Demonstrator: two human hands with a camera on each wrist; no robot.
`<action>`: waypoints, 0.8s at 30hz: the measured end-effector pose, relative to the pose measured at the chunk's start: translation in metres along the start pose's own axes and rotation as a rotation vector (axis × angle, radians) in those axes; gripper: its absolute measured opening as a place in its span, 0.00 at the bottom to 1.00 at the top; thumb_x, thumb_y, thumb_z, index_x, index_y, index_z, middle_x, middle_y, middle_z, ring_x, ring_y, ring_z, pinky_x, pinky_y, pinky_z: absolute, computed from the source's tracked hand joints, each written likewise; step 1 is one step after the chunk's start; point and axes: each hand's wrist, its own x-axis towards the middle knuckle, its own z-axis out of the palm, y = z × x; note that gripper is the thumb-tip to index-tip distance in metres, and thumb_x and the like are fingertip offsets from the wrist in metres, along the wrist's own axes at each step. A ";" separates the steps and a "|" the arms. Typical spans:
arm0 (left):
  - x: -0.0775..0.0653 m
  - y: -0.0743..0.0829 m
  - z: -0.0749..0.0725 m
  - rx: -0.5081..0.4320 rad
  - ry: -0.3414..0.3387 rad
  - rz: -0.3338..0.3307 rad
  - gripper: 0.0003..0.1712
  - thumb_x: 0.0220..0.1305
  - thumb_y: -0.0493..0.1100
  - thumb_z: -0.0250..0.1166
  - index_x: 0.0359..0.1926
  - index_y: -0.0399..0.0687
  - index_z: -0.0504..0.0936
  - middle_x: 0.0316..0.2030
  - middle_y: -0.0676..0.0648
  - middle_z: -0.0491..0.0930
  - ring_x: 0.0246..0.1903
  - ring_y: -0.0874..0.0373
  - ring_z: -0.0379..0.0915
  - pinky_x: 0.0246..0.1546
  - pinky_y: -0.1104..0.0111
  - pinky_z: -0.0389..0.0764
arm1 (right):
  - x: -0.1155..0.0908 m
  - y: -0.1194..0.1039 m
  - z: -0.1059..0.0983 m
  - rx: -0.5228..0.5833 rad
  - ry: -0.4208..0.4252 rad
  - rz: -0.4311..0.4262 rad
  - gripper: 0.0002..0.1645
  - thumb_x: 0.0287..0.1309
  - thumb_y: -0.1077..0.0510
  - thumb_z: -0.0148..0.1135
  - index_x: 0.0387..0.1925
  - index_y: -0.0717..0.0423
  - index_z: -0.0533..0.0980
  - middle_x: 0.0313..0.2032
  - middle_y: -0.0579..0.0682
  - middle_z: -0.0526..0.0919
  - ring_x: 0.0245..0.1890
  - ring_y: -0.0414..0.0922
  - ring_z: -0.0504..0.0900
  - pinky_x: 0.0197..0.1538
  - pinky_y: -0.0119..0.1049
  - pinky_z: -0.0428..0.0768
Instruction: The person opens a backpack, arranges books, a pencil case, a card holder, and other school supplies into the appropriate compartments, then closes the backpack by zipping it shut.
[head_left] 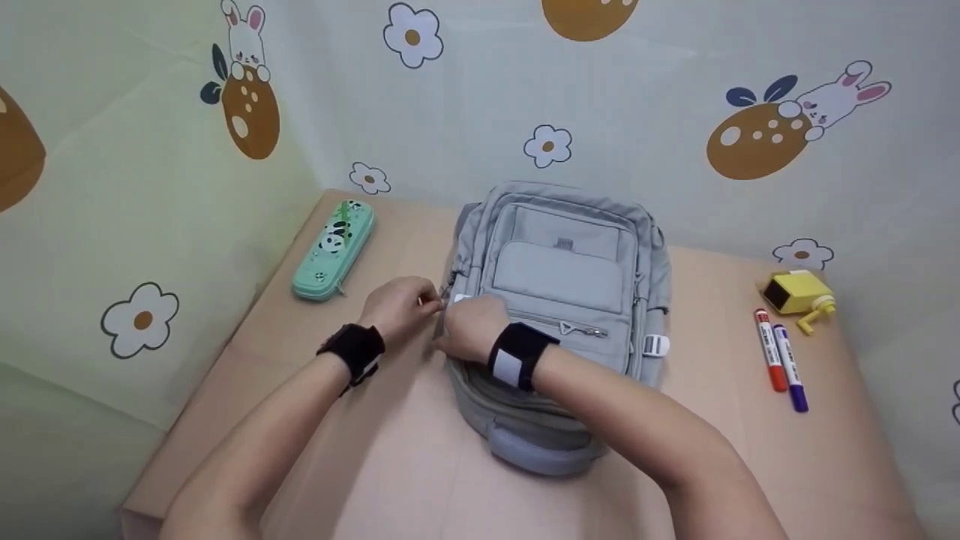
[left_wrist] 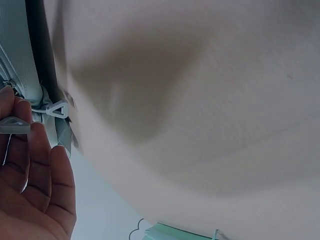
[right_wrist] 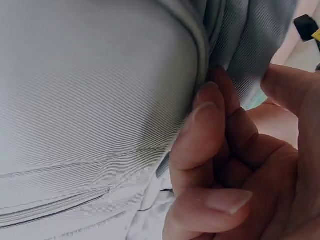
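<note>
A grey backpack [head_left: 559, 277] lies on the table, front pocket facing up and its top handle [head_left: 544, 450] toward me. At the bag's left side, my left hand [head_left: 401, 307] pinches a grey triangular zipper pull [left_wrist: 15, 126] in its fingers. A second triangular pull [left_wrist: 58, 109] hangs just beyond those fingertips. My right hand [head_left: 474, 330] is right beside the left one, over the bag's left edge. In the right wrist view its curled fingers [right_wrist: 200, 132] and thumb grip the side fabric [right_wrist: 250, 50] of the bag.
A mint panda-print pencil case [head_left: 334, 251] lies to the left on the table [head_left: 360, 465]. At the right are a yellow pencil sharpener [head_left: 802, 291] with a crank, a red marker [head_left: 771, 351] and a purple marker [head_left: 791, 369]. Patterned cloth [head_left: 480, 97] hangs behind.
</note>
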 end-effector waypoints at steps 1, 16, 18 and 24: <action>0.000 0.000 0.000 0.003 0.001 0.005 0.06 0.67 0.47 0.70 0.35 0.52 0.87 0.35 0.52 0.85 0.39 0.53 0.80 0.43 0.57 0.79 | 0.001 0.000 0.001 -0.001 -0.004 0.011 0.24 0.61 0.45 0.64 0.13 0.51 0.72 0.17 0.49 0.79 0.21 0.49 0.82 0.22 0.48 0.78; 0.016 0.000 -0.001 0.028 0.049 -0.004 0.05 0.67 0.47 0.70 0.37 0.52 0.88 0.37 0.52 0.86 0.40 0.52 0.81 0.43 0.56 0.79 | -0.003 0.025 0.000 0.267 -0.084 0.041 0.23 0.55 0.54 0.65 0.11 0.48 0.64 0.18 0.49 0.73 0.23 0.52 0.78 0.25 0.49 0.78; 0.019 -0.001 -0.001 0.025 0.061 -0.013 0.05 0.68 0.47 0.70 0.38 0.53 0.88 0.37 0.52 0.86 0.41 0.52 0.81 0.44 0.56 0.79 | -0.003 0.025 0.001 0.269 -0.080 0.030 0.25 0.54 0.53 0.66 0.10 0.48 0.64 0.17 0.47 0.71 0.22 0.51 0.76 0.24 0.49 0.76; 0.025 0.000 0.003 0.017 0.073 -0.023 0.05 0.68 0.46 0.69 0.38 0.52 0.89 0.38 0.51 0.86 0.41 0.51 0.81 0.44 0.55 0.79 | -0.005 0.023 0.001 0.256 -0.069 0.002 0.27 0.55 0.53 0.67 0.10 0.48 0.62 0.14 0.45 0.67 0.20 0.51 0.74 0.25 0.49 0.76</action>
